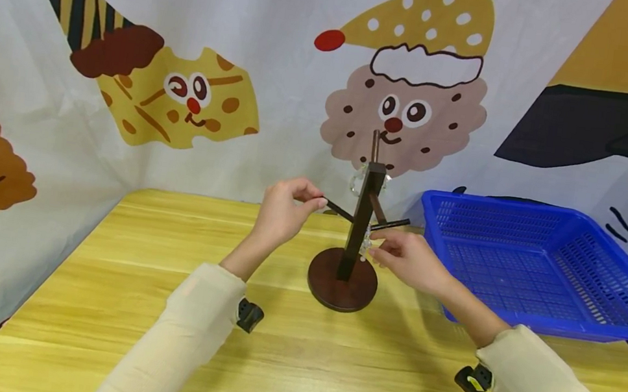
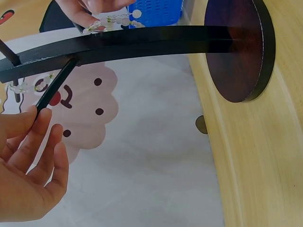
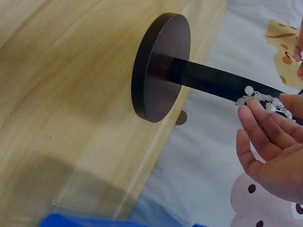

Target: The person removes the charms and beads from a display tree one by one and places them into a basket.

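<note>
A dark wooden stand with a round base and several thin pegs stands upright on the table. My left hand pinches the tip of its left peg between thumb and fingers. A clear beaded bracelet hangs by the post from the lower right peg. My right hand touches these beads, its fingers extended and the thumb apart from the index finger. Higher up, another string of clear beads hangs at the back of the stand, partly hidden by the post.
A blue plastic basket sits at the right of the table, close behind my right hand. Behind the wooden table hangs a white cloth printed with cartoon figures.
</note>
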A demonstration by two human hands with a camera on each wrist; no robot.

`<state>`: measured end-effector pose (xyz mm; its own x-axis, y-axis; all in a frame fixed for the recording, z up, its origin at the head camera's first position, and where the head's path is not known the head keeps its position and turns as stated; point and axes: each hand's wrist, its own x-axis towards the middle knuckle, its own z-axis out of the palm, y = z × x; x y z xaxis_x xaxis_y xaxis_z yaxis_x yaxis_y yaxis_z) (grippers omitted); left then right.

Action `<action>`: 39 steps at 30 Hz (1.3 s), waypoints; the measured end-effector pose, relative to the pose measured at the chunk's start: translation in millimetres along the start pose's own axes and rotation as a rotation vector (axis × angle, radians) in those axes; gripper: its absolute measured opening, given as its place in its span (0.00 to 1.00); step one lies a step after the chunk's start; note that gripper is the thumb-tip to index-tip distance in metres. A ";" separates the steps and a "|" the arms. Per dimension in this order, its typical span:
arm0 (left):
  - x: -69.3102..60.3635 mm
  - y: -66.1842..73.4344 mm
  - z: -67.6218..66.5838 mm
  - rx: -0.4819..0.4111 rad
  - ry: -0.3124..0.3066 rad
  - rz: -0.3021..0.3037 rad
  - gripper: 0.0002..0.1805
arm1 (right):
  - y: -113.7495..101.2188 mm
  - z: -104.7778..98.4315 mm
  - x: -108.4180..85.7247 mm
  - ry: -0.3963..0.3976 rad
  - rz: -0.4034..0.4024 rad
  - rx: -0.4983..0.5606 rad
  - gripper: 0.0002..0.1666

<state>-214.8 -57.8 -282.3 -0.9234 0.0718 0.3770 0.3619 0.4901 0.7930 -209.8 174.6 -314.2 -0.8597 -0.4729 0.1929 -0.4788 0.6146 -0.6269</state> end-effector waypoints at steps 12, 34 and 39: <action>0.9 0.4 0.1 0.001 -0.006 0.004 0.05 | 1.3 10.8 4.9 0.038 -0.004 -0.019 0.07; 1.3 -0.4 0.0 -0.001 -0.008 -0.001 0.05 | -1.8 -0.5 0.8 0.034 -0.008 -0.041 0.06; 0.8 -0.7 0.2 -0.003 -0.007 0.000 0.05 | -2.5 -5.4 -1.7 0.028 -0.010 -0.066 0.07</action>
<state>-215.8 -57.9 -282.6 -0.9245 0.0780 0.3731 0.3618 0.4875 0.7946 -208.2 177.3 -308.9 -0.8588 -0.4623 0.2208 -0.4977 0.6504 -0.5739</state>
